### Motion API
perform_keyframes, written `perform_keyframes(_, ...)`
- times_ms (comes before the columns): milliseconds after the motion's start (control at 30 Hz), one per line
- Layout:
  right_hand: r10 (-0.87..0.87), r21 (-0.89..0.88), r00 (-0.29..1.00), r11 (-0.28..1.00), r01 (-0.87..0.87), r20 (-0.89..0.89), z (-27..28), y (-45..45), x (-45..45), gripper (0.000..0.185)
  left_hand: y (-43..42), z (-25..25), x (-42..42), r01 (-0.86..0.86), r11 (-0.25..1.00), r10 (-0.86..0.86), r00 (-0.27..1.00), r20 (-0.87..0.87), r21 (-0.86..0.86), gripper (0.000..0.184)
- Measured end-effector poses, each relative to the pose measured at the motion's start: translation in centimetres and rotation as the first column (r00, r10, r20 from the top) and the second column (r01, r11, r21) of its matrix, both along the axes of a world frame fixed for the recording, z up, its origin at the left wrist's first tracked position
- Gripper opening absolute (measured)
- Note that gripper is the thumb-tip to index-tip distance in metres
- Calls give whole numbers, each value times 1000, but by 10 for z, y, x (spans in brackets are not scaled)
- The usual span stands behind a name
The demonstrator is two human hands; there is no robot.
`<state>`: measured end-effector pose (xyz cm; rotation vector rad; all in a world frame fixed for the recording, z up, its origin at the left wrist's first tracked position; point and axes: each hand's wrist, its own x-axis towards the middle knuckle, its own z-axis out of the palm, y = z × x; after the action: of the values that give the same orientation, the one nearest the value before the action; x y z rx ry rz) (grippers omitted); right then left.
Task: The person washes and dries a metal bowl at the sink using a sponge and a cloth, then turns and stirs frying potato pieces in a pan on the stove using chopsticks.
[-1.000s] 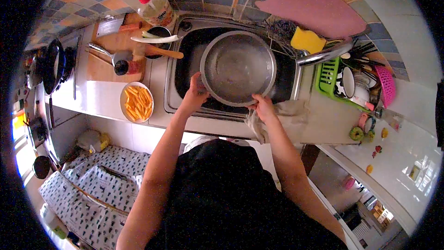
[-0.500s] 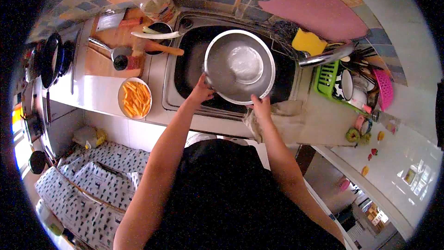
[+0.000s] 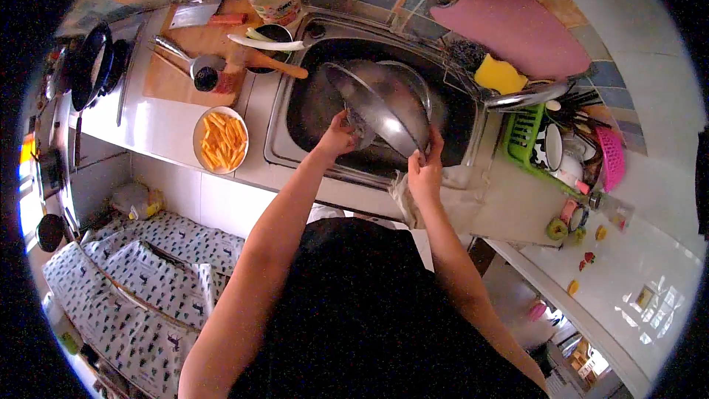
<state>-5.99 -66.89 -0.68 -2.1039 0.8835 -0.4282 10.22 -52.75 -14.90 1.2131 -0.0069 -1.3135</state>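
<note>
A large metal bowl [image 3: 393,117] is tipped steeply on its side over the sink [image 3: 275,149], its shiny outer wall towards the upper right. My right hand [image 3: 426,168] grips its rim at the lower right, thumb and fingers on either side. At the bowl's lower left side is my left hand [image 3: 337,138], fingers curled against the edge; their exact hold is partly hidden. Something clear and glinting, perhaps water, shows beside those fingertips. Behind the bowl, a second curved metal rim [image 3: 415,74] shows in the sink.
Left of the sink stand a plate of cut orange strips [image 3: 221,140], a cutting board [image 3: 159,77] with a cleaver [image 3: 193,15], and a dark bowl with a wooden handle [image 3: 277,64] across it. On the right are a cloth [image 3: 450,185], a faucet [image 3: 528,96] and a green dish rack [image 3: 523,133].
The metal bowl has turned from facing up to lying steeply on its side. My right hand has shifted with its rim; my left hand stays at the lower left. The whole view has shifted slightly.
</note>
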Motion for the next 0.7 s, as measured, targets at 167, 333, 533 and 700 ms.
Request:
perform_keyframes(167, 22, -175, 1000, 984, -20, 8, 6, -4, -2, 58, -2, 2, -4, 96, 986, -91, 995, -41, 139, 71)
perform_keyframes(333, -70, 90, 991, 993, 80, -118, -24, -12, -18, 58, -9, 20, -29, -108, 951, 182, 952, -245, 289, 55)
perform_keyframes(533, -191, 821, 962, 505, 265, -193, -53, -35, -34, 52, 7, -16, -46, -180, 950, 248, 931, -269, 254, 35)
perform_keyframes(700, -221, 383, 947, 874, 299, -234, -48, -71, -37, 73, -11, 22, -53, -121, 910, 159, 985, -65, 397, 31)
